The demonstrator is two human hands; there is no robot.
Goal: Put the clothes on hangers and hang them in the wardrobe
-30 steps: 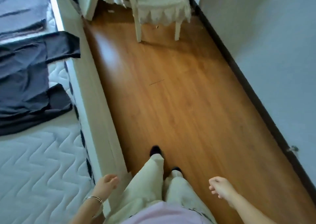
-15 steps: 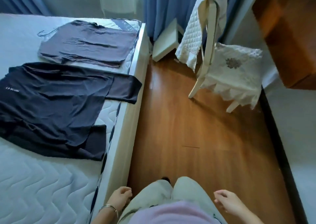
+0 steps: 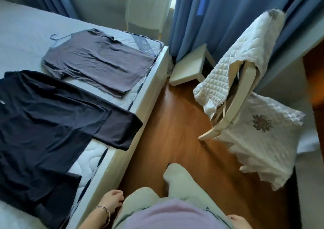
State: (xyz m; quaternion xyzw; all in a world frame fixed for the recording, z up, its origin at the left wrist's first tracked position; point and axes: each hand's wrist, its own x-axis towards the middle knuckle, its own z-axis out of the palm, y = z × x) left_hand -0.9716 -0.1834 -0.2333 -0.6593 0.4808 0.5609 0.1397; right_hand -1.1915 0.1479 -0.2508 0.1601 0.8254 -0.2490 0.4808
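Note:
A black T-shirt (image 3: 43, 123) lies flat on the bed (image 3: 149, 81) at the left, one sleeve reaching the mattress edge. Beyond it lies a grey-brown T-shirt (image 3: 98, 60) with a thin wire hanger (image 3: 57, 36) poking out at its collar. My left hand (image 3: 112, 202), a bangle on its wrist, hangs beside the bed frame with fingers loosely curled and nothing in it. My right hand (image 3: 238, 222) shows only partly at the bottom edge, holding nothing that I can see. No wardrobe is in view.
A wooden floor strip (image 3: 175, 132) runs between the bed and a white chair (image 3: 243, 95) draped with quilted covers. A small white stool (image 3: 189, 67) stands by blue curtains (image 3: 219, 18). A white unit (image 3: 149, 6) stands under the window.
My view has lifted from the floor towards the bed and window, bringing both shirts and the chair into sight. Both hands have dropped lower in the frame.

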